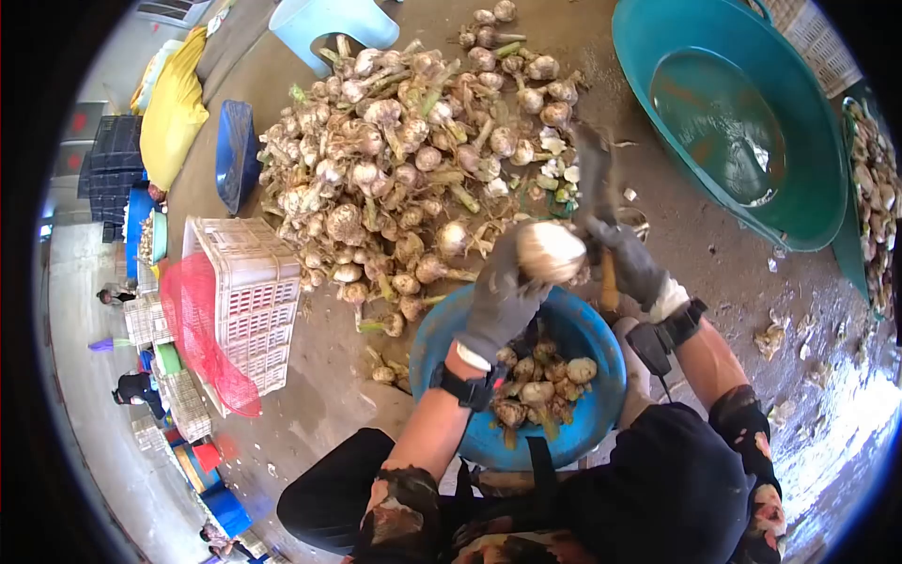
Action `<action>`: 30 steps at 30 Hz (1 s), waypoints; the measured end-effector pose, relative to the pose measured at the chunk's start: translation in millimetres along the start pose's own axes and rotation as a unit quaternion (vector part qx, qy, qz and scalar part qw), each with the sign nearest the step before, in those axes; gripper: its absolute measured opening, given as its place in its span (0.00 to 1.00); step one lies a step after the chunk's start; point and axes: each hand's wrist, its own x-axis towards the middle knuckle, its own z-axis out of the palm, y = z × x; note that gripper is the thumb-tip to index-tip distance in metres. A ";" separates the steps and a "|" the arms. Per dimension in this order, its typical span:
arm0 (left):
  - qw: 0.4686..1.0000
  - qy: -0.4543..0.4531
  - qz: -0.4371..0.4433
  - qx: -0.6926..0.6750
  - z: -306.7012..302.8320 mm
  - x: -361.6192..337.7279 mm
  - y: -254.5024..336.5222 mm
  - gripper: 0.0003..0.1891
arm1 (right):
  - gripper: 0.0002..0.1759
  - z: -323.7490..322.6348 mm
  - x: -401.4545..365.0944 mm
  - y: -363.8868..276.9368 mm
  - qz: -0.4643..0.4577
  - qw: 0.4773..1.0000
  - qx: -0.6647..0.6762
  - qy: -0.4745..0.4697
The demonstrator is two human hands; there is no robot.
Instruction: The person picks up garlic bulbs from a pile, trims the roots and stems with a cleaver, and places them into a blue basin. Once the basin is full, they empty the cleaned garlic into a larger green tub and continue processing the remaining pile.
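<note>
My left hand (503, 296), in a grey glove, is wrapped round a pale garlic bulb (551, 252), which is blurred by motion. In my gloved right hand (631, 266) is a knife with a wooden handle (609, 285); its dark blade points away from me, beside the bulb, and is blurred. Below both hands a blue basin (432, 362) holds several garlic bulbs (540, 388). A large heap of garlic with stems (376, 169) lies on the floor just beyond my left hand.
A large teal tub (648, 85) with some water stands at the upper right. At the left are a white crate (258, 301) with red netting (193, 329) and a blue scoop-like container (235, 155). A light blue stool (334, 23) is behind the heap. People are at the far left.
</note>
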 end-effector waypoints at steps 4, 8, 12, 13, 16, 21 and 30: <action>0.992 0.059 0.086 0.068 8.9 8.8 -17.7 0.23 | 0.14 23.3 -6.0 -22.9 -0.020 0.983 0.177 -0.035; 0.714 0.019 -0.393 -0.579 26.8 -7.1 -21.0 0.19 | 0.06 21.7 -6.6 -27.6 -0.026 0.984 -0.169 -0.043; 0.805 -0.081 -0.337 -0.481 31.2 -16.8 -34.8 0.17 | 0.10 2.7 16.2 -15.9 -0.112 0.875 -0.463 -0.088; 0.830 -0.145 -0.323 -0.431 13.5 -11.1 -19.8 0.16 | 0.12 -7.2 18.1 -15.3 -0.076 0.773 -0.624 -0.084; 0.899 -0.315 -0.099 -0.289 -35.9 0.3 21.3 0.18 | 0.15 -59.5 17.7 15.3 0.035 0.684 -0.729 -0.001; 0.946 -0.303 -0.086 0.075 -36.0 16.3 -71.7 0.25 | 0.08 -61.4 -10.3 38.6 0.159 0.888 -0.426 0.069; 0.859 -0.377 -0.165 0.304 -20.9 72.0 -152.5 0.34 | 0.11 -55.5 -6.8 57.1 0.051 0.783 -0.612 0.099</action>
